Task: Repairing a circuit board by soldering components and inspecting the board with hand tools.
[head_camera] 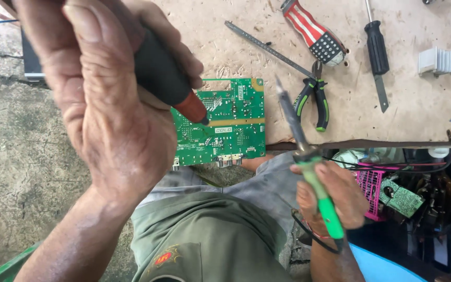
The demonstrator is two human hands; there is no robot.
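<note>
I had my left hand (100, 104) raised close to the camera, wrapped around a black-and-orange tool handle (168, 78) whose tip pointed down at the green circuit board (225, 125), as if to press or probe a spot there. My right hand (330, 196) was closed on the green grip of a soldering iron (309, 162), its tip held up and away from the board, likely to keep the heat clear. The board lay at the near edge of the tabletop (418, 115), partly overhanging my lap.

Beside it were green-handled pliers (314, 102), a thin metal rod (267, 48), a red-and-white tool (314, 31), a black screwdriver (378, 57) and a ribbed heatsink (436, 61).

My left hand hid the board's left part and most of that tool; I could not tell whether its tip touched the board. The clutter under the tabletop was too dark to sort out.
</note>
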